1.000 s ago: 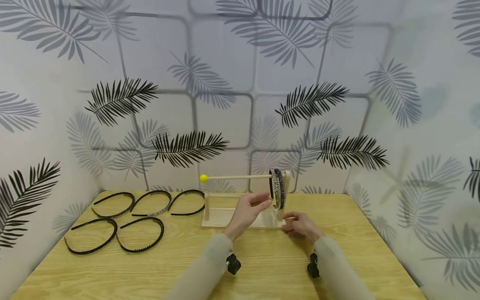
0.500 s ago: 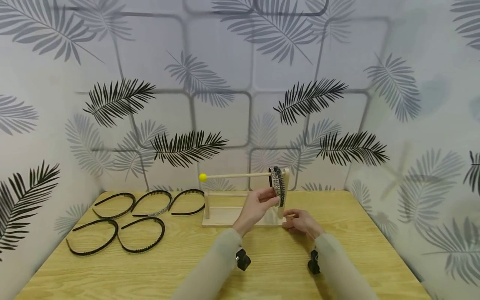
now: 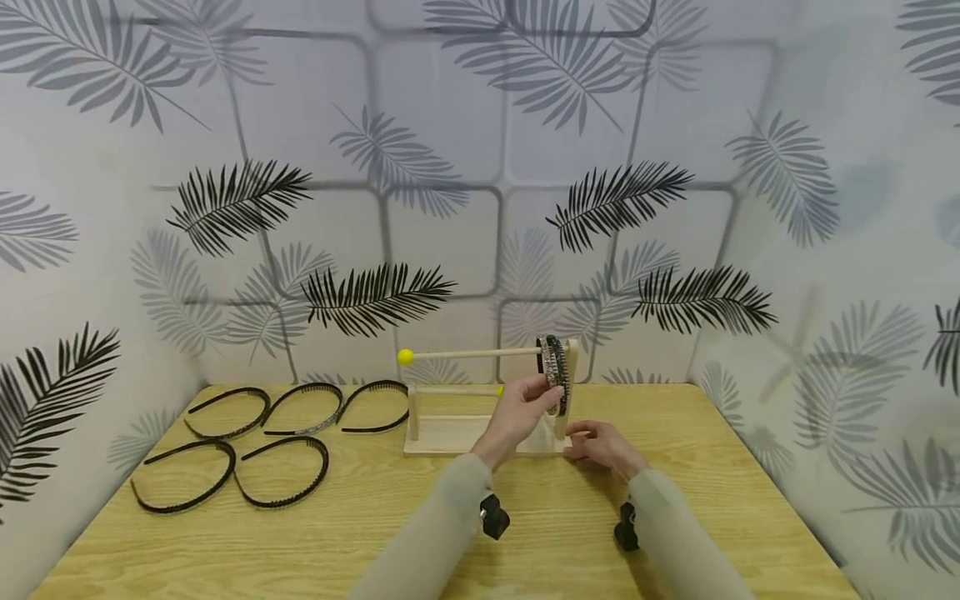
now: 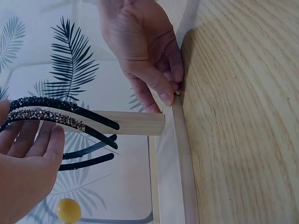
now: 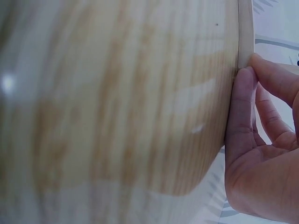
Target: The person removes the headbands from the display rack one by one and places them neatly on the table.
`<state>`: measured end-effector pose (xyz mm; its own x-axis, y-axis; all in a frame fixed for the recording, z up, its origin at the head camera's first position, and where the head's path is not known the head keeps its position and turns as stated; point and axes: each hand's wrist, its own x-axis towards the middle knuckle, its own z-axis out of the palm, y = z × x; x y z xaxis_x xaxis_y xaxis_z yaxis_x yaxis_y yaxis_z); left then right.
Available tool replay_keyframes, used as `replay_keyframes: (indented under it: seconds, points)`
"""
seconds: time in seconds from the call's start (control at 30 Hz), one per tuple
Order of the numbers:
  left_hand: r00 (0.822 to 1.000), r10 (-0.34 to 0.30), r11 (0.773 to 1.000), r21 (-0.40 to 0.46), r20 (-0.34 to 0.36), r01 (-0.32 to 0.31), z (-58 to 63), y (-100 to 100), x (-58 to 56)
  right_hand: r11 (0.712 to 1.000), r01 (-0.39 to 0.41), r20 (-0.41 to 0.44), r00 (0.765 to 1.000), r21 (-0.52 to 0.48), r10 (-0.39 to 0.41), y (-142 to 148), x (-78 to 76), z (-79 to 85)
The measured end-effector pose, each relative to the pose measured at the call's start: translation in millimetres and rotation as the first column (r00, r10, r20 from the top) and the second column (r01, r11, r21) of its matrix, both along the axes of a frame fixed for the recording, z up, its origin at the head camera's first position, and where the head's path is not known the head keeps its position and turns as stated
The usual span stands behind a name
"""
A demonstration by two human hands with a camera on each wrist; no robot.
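Note:
A wooden headband stand (image 3: 450,435) has an upper rod tipped with a yellow ball (image 3: 406,357). Two glittery headbands (image 3: 553,367), one silvery and one dark, hang close together at the rod's right end, by the upright post. My left hand (image 3: 517,417) holds the silvery headband, fingers inside its curve and thumb outside; in the left wrist view the hand (image 4: 28,172) is partly cut off. At the base's right end my right hand (image 3: 603,447) pinches the corner of the base; the right wrist view shows its fingertips (image 5: 245,77) on the base edge.
Several dark headbands (image 3: 281,502) lie in two rows on the left of the wooden table (image 3: 337,550). A lower rod with a yellow end (image 3: 501,390) is partly hidden by my left hand. Leaf-patterned walls (image 3: 465,242) close off the back and sides.
My left hand has moved slightly right along the rod, pushing the silvery headband against the dark one near the post. My right hand has stayed at the base corner.

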<state>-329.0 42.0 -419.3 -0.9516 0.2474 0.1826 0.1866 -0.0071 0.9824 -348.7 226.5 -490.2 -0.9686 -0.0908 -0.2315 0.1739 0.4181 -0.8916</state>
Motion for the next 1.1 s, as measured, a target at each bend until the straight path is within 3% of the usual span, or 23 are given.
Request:
replay_keyframes:
  seconds: [0.23,0.7,1.1]
  points:
    - [1.000,0.009,1.000,0.021,0.023,-0.009,1.3,-3,-0.2,1.000,0.005,0.001,1.000,0.000,-0.005,-1,-1.4,-0.7]
    - [0.999,-0.035,0.985,0.165,-0.036,0.040,1.2,-29,-2.4,1.000,0.001,0.005,1.000,0.011,-0.001,0,-1.1,-0.3]
    - [0.999,0.015,0.982,0.187,-0.036,-0.008,-1.4,-57,-3.3,1.000,-0.021,-0.005,1.000,0.017,0.021,0,2.0,2.3]
